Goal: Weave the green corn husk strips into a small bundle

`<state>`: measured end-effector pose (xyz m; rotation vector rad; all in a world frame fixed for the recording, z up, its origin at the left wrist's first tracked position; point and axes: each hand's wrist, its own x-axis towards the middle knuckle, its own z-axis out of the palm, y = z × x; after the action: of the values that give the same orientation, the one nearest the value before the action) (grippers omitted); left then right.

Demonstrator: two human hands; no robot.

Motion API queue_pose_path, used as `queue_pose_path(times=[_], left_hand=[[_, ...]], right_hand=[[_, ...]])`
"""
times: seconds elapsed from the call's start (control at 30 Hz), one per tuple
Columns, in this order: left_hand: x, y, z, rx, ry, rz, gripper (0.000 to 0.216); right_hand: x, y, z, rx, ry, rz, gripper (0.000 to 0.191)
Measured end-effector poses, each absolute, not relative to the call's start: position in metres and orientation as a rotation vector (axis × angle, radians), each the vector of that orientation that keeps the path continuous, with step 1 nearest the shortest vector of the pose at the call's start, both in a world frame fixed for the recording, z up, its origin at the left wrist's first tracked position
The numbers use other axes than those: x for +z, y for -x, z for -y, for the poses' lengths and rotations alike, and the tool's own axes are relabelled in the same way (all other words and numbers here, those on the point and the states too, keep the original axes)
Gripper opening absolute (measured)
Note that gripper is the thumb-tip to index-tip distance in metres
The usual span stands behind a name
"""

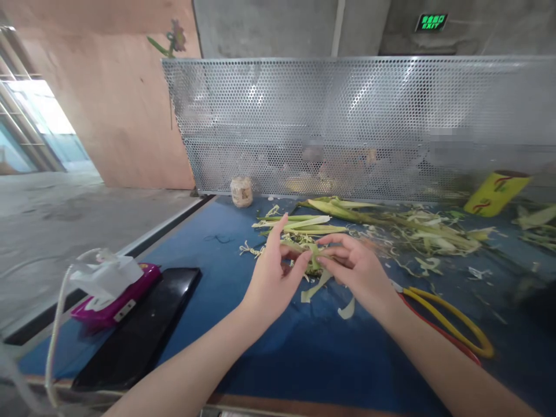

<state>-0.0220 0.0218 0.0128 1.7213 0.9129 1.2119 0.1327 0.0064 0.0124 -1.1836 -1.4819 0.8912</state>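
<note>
Over the middle of the blue table (269,359), both my hands meet at a pale green leaf strip (314,258). My left hand (271,275) pinches it between thumb and fingers, with the index finger pointing up. From the other side, my right hand (358,263) grips it with its fingertips. Part of the strip is hidden by the fingers. Below the hands, a loose piece of leaf (319,288) and a small pale scrap (346,310) show against the blue. Long green leaf strips (304,223) lie just beyond.
Yellow-and-red-handled scissors (452,313) lie by my right forearm. Leafy stalks (356,214) and shreds (430,231) cover the far right, near a yellow can (497,194). A whitish roll (241,192) stands before the perforated metal screen (304,116). At left are a black phone (139,330) and a purple power strip (125,301).
</note>
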Motion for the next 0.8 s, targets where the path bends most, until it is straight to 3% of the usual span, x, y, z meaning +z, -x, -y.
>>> queue_pose_path(times=[0.1, 0.27, 0.5, 0.67, 0.77, 0.8], left_hand=[[0.012, 0.022, -0.020, 1.305, -1.808, -0.925, 0.063], [0.013, 0.020, -0.019, 1.156, -1.665, -0.857, 0.067], [0.014, 0.023, -0.024, 1.116, -1.730, -0.949, 0.057], [0.016, 0.027, -0.028, 1.113, -1.739, -1.022, 0.058], [0.013, 0.027, -0.031, 1.109, -1.741, -1.031, 0.063], [0.012, 0.027, -0.032, 1.109, -1.739, -1.024, 0.065]], right_hand=[[0.013, -0.131, -0.005, 0.887, 1.182, 1.464, 0.020], [0.013, -0.130, -0.003, 0.786, 1.221, 1.538, 0.018], [0.007, -0.130, -0.004, 0.682, 1.257, 1.652, 0.020], [0.011, -0.138, 0.001, 0.241, 1.349, 1.910, 0.035], [0.017, -0.150, -0.001, 0.332, 1.497, 2.103, 0.008], [0.019, -0.154, -0.003, 0.411, 1.517, 2.139, 0.015]])
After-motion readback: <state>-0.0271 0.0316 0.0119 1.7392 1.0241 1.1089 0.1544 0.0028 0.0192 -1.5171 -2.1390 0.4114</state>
